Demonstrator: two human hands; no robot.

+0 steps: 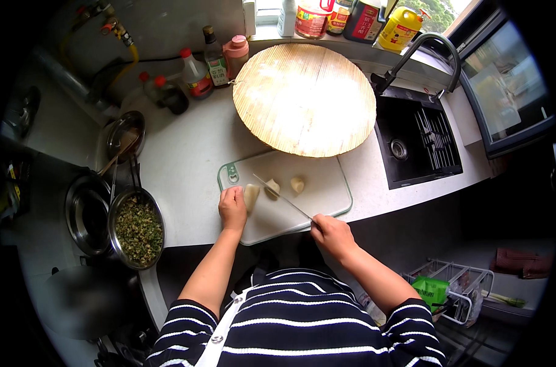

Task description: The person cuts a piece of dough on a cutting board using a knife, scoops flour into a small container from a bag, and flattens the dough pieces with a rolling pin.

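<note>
A white cutting board with a green rim lies at the counter's front edge. My right hand is closed round the handle of a knife, its thin blade slanting up and left over the board. At the board's left side, my left hand has its fingers curled against a pale, short roll of dough. Just right of the roll sits a cut dough piece, partly crossed by the blade. Another dough piece rests farther right, apart from both.
A large round slatted tray stands behind the board, overlapping its far edge. To the right is a black sink with a tall faucet. On the left, a metal bowl of chopped filling stands near pans; bottles line the back.
</note>
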